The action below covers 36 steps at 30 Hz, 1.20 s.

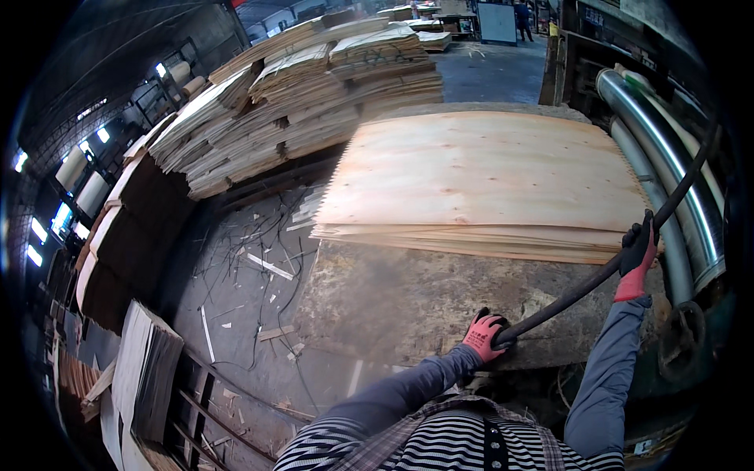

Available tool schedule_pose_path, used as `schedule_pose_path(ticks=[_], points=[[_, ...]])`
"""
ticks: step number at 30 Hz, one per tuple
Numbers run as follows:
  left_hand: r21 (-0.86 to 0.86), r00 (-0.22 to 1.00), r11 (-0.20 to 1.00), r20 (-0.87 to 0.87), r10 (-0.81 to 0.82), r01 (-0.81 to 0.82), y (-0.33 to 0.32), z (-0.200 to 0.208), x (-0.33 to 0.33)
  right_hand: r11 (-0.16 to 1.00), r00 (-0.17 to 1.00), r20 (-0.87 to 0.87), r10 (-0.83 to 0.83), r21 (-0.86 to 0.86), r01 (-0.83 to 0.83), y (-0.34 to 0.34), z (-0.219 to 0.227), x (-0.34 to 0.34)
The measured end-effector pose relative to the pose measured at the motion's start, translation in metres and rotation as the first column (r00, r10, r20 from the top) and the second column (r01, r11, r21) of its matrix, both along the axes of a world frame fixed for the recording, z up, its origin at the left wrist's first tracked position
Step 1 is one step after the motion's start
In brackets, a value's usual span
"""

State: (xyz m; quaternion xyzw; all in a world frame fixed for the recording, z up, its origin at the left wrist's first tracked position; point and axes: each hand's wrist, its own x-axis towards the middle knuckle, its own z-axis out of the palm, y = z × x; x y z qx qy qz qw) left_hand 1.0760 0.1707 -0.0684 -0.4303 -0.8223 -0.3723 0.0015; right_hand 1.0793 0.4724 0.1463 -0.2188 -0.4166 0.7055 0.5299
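A long dark bar (567, 300) slants from the front middle up to the far right, its kind unclear. My left hand (484, 336), in a red glove with black fingers, closes around its lower end. Higher up, my right hand (638, 255), gloved the same way, grips the bar beside the rollers. Beyond the bar lies a stack of pale wood veneer sheets (479, 169) with jagged side edges. The stack rests on a worn, stained board (385, 294), whose near part reaches under my left hand.
Shiny metal rollers (667, 157) run along the right. Tall veneer piles (314, 102) stand at the back left, and more bundled sheets (145, 369) at the front left. Wood scraps and cords litter the floor (243, 290). Metal rails (200, 424) lie low on the left.
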Motion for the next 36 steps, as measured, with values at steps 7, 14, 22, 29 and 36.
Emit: schedule_pose_path(ticks=[7,14,22,29,36], points=[[0.032,1.000,0.999,0.001,-0.007,0.007,-0.005,0.004,-0.003,0.999,0.999,-0.013,0.035,0.029,-0.035,-0.001,-0.005,-0.001],[0.000,0.998,0.999,0.026,-0.052,0.052,0.007,-0.010,-0.008,0.983,0.966,-0.207,0.158,0.121,-0.135,0.045,-0.049,0.008],[0.130,0.996,0.988,-0.046,-0.078,0.084,0.013,-0.014,-0.007,0.980,0.986,-0.158,0.062,-0.175,-0.090,0.003,0.007,0.006],[0.071,0.997,0.997,-0.061,-0.039,0.043,0.007,-0.023,-0.010,0.981,0.991,-0.128,0.027,-0.188,-0.051,-0.003,0.006,0.004],[0.050,0.998,0.997,-0.024,-0.058,0.059,0.007,-0.014,-0.007,0.983,0.990,-0.136,0.044,-0.173,-0.068,0.001,0.004,0.005]])
